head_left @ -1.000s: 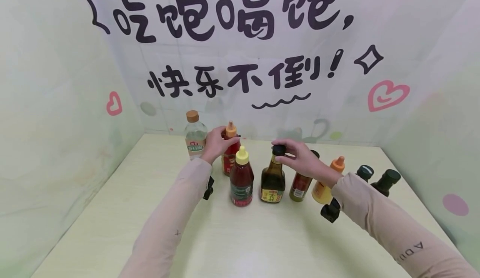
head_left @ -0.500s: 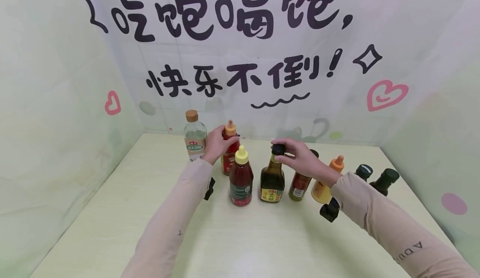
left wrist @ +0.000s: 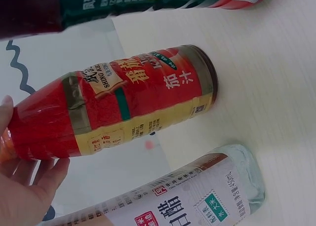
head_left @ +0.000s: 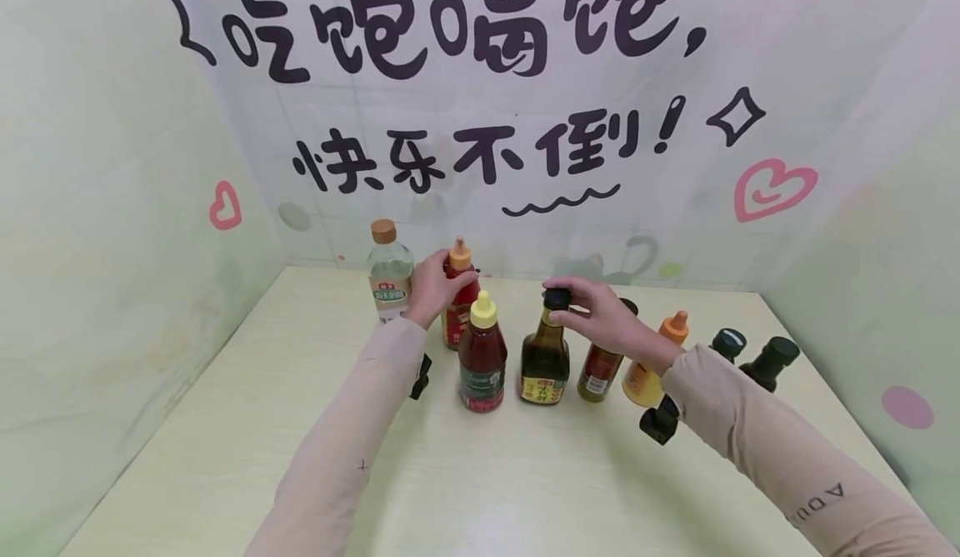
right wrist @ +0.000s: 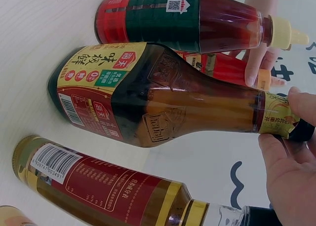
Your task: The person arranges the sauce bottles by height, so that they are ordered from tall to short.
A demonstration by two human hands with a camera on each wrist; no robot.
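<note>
My left hand [head_left: 438, 288] grips the upper part of a red ketchup bottle [head_left: 460, 317] with an orange nozzle cap. In the left wrist view that ketchup bottle [left wrist: 123, 97] shows its red and gold label, with fingers and thumb around its neck. My right hand [head_left: 600, 311] pinches the neck of a soy sauce bottle [head_left: 546, 361] just under its black cap. The soy sauce bottle [right wrist: 163, 97] is brown glass with a yellow label in the right wrist view. Both bottles stand upright on the table. A dark red sauce bottle [head_left: 483, 365] with a yellow cap stands between them, nearer me.
A clear vinegar bottle [head_left: 390, 278] is left of the ketchup. Right of the soy sauce stand a red-labelled bottle [head_left: 600, 371], a yellow bottle [head_left: 643, 383] with an orange cap, and two dark-capped bottles [head_left: 771, 363]. A printed cloth wall [head_left: 420, 240] rises behind the table [head_left: 480, 490].
</note>
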